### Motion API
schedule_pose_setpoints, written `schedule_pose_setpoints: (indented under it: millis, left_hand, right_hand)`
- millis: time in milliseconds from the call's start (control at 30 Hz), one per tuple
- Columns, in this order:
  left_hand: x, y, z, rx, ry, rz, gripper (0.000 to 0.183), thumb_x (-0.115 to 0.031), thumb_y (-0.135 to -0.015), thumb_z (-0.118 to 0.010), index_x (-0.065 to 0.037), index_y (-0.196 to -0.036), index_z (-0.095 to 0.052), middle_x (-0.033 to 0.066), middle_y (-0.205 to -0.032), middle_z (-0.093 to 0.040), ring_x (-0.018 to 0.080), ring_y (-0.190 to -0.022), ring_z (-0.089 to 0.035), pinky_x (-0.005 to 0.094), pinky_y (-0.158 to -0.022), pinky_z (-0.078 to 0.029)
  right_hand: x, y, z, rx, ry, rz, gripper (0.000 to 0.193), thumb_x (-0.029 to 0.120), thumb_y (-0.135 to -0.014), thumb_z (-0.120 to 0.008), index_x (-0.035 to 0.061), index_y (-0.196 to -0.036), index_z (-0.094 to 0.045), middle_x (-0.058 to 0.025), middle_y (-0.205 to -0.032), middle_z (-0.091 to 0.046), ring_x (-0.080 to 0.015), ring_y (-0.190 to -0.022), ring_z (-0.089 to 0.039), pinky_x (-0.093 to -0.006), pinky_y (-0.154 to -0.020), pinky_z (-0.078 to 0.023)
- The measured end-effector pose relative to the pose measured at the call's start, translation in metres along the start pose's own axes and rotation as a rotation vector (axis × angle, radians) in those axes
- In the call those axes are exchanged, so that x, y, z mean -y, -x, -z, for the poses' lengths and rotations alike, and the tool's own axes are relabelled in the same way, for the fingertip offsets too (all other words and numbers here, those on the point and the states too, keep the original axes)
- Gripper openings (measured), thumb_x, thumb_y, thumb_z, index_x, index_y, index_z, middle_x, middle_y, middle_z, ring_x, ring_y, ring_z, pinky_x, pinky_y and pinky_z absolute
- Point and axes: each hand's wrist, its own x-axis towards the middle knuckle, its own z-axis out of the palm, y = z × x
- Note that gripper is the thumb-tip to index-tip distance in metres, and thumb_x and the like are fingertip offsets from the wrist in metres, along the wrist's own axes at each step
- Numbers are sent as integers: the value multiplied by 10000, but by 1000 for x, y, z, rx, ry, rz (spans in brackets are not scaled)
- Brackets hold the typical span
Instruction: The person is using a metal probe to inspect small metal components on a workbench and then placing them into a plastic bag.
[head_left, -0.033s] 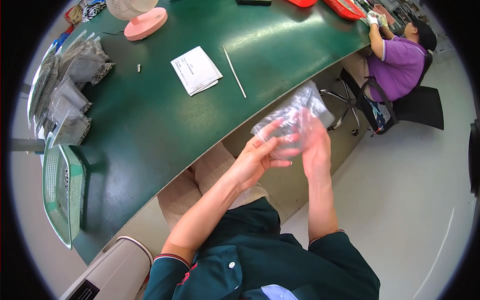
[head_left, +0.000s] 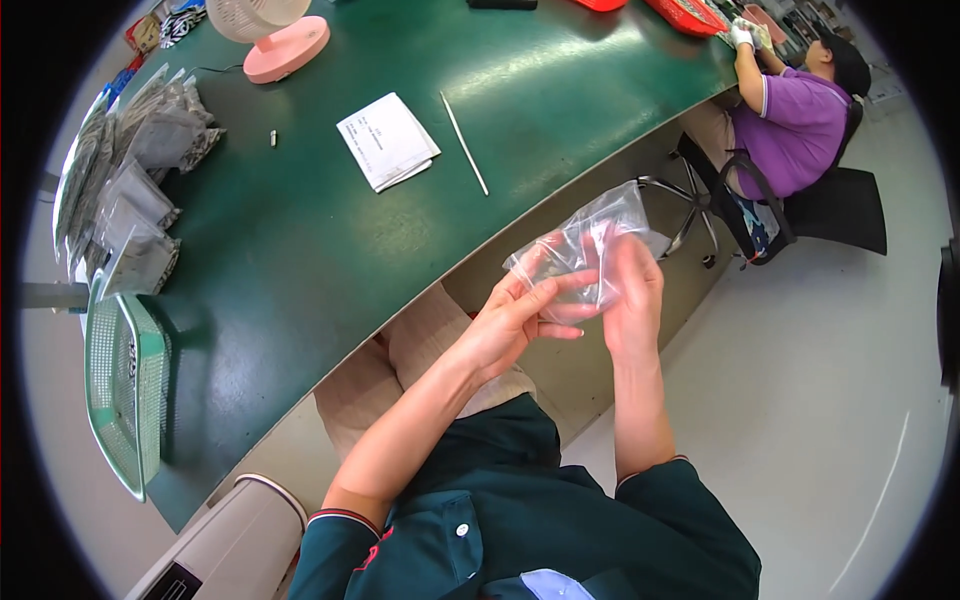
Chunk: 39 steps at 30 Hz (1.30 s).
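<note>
Head view: handling of the clear plastic bag [head_left: 582,252] looks to be midway, since it hangs off the table [head_left: 310,240]'s near edge, not set down, while packed bags [head_left: 140,190] lie heaped at the table's left. Left hand [head_left: 508,322] has its grip closed on the bag between thumb and partly spread fingers; right hand [head_left: 636,292], fingers curled, grips its right side; contents, if any, I cannot make out.
</note>
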Motion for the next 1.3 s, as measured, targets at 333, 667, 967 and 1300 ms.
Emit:
schedule_pose_setpoints:
  millis: [333,667,967,1300]
  left_hand:
    - [-10,-2,-5,134,384,-55,509,-230,-867,-590,-45,-1300,-398,122,-1309,-426,219,-1183,-439,411,-885,-460]
    - [1,-5,-9,-43,208,-118,353,-174,-909,-522,-58,-1238,-470,99,-1165,-544,212,-1015,-570,313,-724,-540]
    - [-8,1,-10,64,142,-141,575,-203,-929,-474,-143,-1410,-166,159,-1266,-488,328,-1118,-523,405,-817,-523]
    - [5,3,3,-121,-663,-210,670,-218,-794,-661,-45,-1352,-333,82,-1142,-518,183,-1134,-454,365,-995,-317]
  right_hand:
    - [-6,-5,-13,-202,44,224,173,151,-914,-536,15,-868,-632,-23,-822,-621,-76,-745,-536,-225,-694,-411]
    - [8,-7,-34,-298,-199,126,192,185,-913,-532,23,-926,-634,-13,-803,-588,-79,-734,-494,-236,-702,-406]
    - [21,-13,-36,-360,-153,233,214,203,-938,-481,19,-919,-589,-18,-776,-572,-90,-687,-515,-244,-648,-424]
    - [64,-27,8,-158,234,378,269,219,-950,-459,18,-853,-609,-24,-703,-569,-73,-593,-482,-208,-557,-368]
